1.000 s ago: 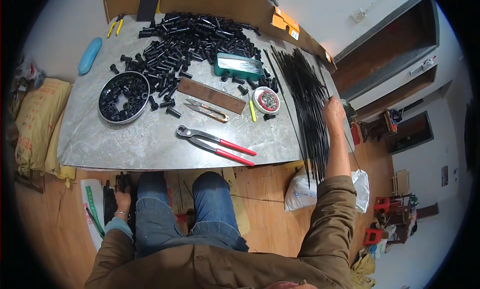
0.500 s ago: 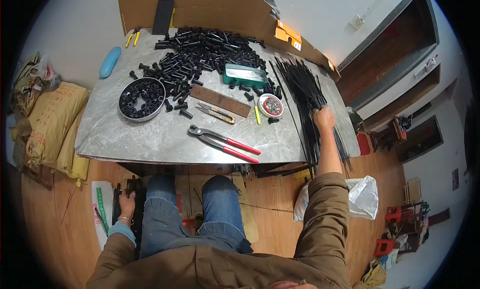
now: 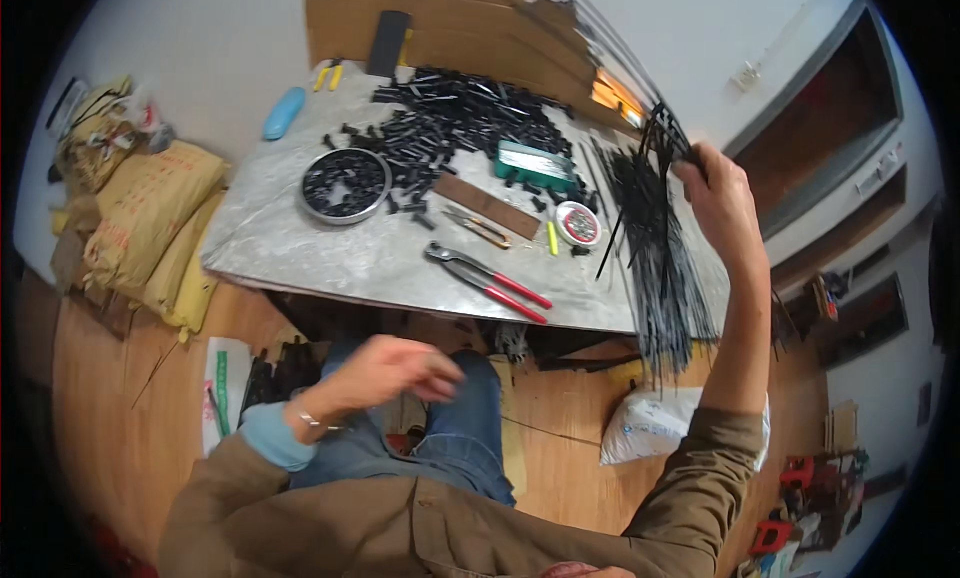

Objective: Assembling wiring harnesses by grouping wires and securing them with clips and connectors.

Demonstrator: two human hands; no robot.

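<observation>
My right hand (image 3: pixel 718 193) is closed round a bundle of long thin black strips (image 3: pixel 662 138), raised over the right end of the table. Parts of the bundle stick up past the hand and blur. Beneath it lies a pile of the same black strips (image 3: pixel 668 283), some hanging past the front edge. My left hand (image 3: pixel 388 371) is above my lap, smeared by motion, so its fingers and anything in them do not show clearly. Nearest to it on the table are pincers (image 3: pixel 487 283) with red handles.
Black bolt-like pieces (image 3: pixel 460 113) heap at the back. A round metal bowl (image 3: pixel 382 190) holds small black parts. Also there are a green box (image 3: pixel 536 166), a brown bar (image 3: pixel 486 206), snips (image 3: pixel 478 228) and a small round tub (image 3: pixel 578 224). Cardboard (image 3: pixel 450 28) stands behind.
My right hand has lifted a bundle of black strips off the pile. My left hand has come up from beside my left leg to over my lap. The view has shifted.
</observation>
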